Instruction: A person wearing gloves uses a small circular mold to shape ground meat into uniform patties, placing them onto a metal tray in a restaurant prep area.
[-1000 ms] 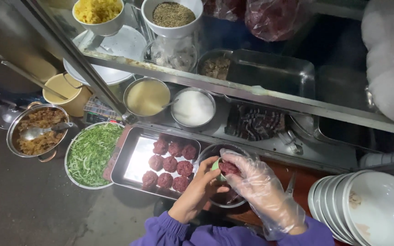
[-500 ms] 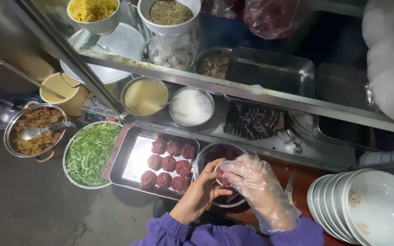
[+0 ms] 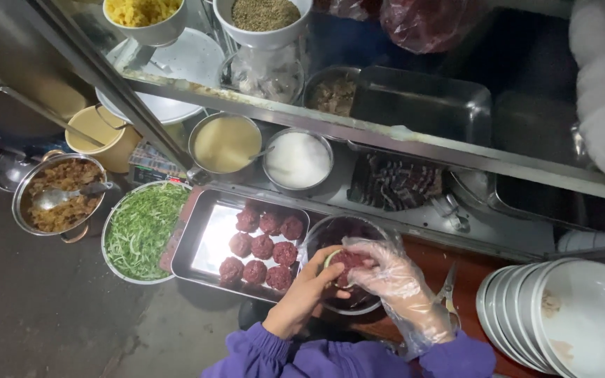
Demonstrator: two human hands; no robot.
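A gloved right hand [image 3: 393, 280] and a bare left hand [image 3: 309, 294] close together around a lump of red minced meat [image 3: 348, 262], pressing it over a dark bowl [image 3: 344, 231] of the same mince. Even pressure from both palms, judged from the finished ones, should keep it round like the nine meatballs [image 3: 264, 245] lined on the steel tray [image 3: 204, 245] just beside. A basin of chopped greens [image 3: 141, 227] sits left. Since half a second ago, both hands sit slightly lower over the bowl.
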